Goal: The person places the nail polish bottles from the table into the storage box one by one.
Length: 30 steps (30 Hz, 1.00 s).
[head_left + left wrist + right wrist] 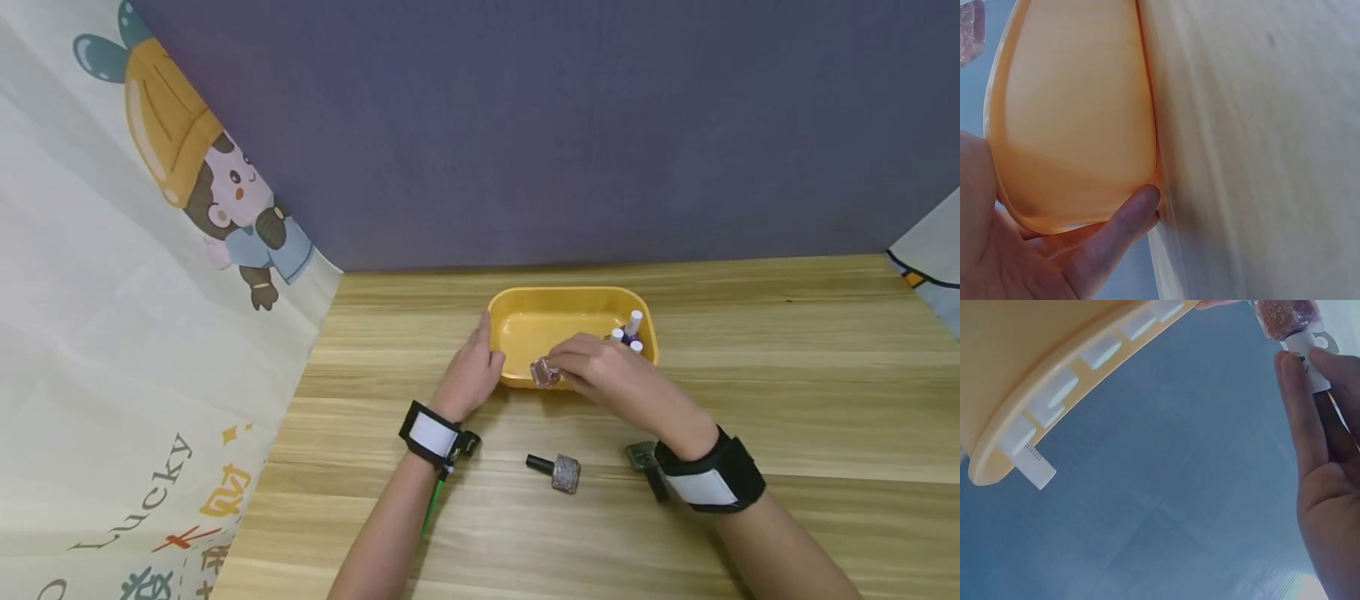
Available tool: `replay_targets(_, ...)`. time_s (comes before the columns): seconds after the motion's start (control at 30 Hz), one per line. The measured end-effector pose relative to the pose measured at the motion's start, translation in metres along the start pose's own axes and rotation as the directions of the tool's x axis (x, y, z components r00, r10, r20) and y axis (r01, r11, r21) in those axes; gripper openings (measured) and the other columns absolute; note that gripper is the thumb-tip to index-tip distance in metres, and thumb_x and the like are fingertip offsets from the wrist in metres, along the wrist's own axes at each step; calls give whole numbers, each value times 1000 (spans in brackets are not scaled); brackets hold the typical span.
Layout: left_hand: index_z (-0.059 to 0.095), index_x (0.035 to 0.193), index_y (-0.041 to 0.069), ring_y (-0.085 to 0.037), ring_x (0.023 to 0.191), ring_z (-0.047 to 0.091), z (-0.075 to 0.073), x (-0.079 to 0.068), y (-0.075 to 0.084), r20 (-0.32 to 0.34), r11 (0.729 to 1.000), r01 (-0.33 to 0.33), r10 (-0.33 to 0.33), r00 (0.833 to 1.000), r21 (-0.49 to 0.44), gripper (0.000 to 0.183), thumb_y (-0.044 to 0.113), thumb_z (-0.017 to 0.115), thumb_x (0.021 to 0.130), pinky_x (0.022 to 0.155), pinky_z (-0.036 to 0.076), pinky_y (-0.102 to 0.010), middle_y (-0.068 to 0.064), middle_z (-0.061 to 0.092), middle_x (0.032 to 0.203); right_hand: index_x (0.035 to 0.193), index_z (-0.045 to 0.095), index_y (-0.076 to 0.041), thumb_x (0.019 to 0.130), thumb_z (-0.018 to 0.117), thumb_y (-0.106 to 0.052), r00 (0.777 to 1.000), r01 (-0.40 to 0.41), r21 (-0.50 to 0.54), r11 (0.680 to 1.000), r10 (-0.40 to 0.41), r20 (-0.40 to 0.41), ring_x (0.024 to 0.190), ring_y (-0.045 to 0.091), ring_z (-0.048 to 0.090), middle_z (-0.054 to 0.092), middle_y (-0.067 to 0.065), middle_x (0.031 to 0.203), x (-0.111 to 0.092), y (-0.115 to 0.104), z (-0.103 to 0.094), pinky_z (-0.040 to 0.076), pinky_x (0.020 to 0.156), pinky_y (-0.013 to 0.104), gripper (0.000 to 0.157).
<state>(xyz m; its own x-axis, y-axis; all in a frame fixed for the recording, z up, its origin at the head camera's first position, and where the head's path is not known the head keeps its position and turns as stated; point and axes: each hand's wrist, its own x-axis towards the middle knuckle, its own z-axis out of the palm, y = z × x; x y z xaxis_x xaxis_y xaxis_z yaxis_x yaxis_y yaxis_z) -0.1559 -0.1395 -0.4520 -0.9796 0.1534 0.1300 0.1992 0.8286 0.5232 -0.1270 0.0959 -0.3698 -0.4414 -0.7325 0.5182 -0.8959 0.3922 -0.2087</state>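
Note:
A yellow plastic basin (pixel 517 333) stands on the table. My left hand (pixel 472 375) holds its left end, the thumb on the near wall in the left wrist view. Over the basin's near rim, my right hand (pixel 603 371) pinches a nail polish bottle (pixel 543 373) by its white cap (pixel 1307 359). This bottle holds pink glitter and hangs cap-up at a tilt in the right wrist view's inverted scene. Several white-capped nail polish bottles (pixel 634 323) stand at the basin's right end, some with purple polish; my right hand partly hides them.
Nearer me lies a silver-glitter nail polish bottle (pixel 566 473) with a black cap. Another black-capped bottle (pixel 642 455), dark greenish, lies beside my right wrist strap. A dark wall panel (pixel 555 133) rises behind the wooden table (pixel 787 375); a printed curtain (pixel 150 333) hangs at left.

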Motion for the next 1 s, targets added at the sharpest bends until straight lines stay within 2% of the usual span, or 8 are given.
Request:
replay_targets(0.13, 2, 148, 10, -19, 115, 46, -1, 0, 0, 2, 1000, 4, -4, 1000, 1, 68, 25, 37, 92, 100, 35, -34, -14, 29, 148, 98, 68, -8, 77, 67, -6, 1000, -27, 4, 1000, 27, -6, 94, 12, 59, 64, -1, 99, -1, 2, -4, 47, 80, 22, 21)
replay_targets(0.47, -2, 148, 13, -19, 122, 42, -1, 1, 1, 23, 1000, 20, -20, 1000, 13, 69, 27, 35, 92, 103, 32, -33, -13, 27, 149, 95, 68, -6, 77, 67, -7, 994, -80, -68, 994, 75, -78, 90, 17, 60, 65, 3, 96, -5, 13, -8, 49, 77, 27, 18)
replay_targets(0.67, -4, 148, 14, -18, 113, 46, -1, -1, 1, 25, 1000, 14, -14, 1000, 8, 68, 28, 35, 93, 101, 34, -34, -13, 25, 149, 98, 68, -4, 78, 65, -6, 994, -94, -83, 992, 89, -62, 93, 18, 60, 65, 5, 100, -8, 17, -11, 49, 79, 28, 20)
replay_targets(1.0, -3, 148, 13, -18, 125, 39, 0, 0, 1, 18, 1000, 11, -11, 1000, 19, 68, 28, 35, 93, 104, 31, -32, -13, 26, 149, 96, 68, -3, 76, 66, -3, 993, -108, -113, 988, 102, -58, 91, 19, 59, 64, 5, 97, -11, 26, -14, 50, 75, 28, 20)
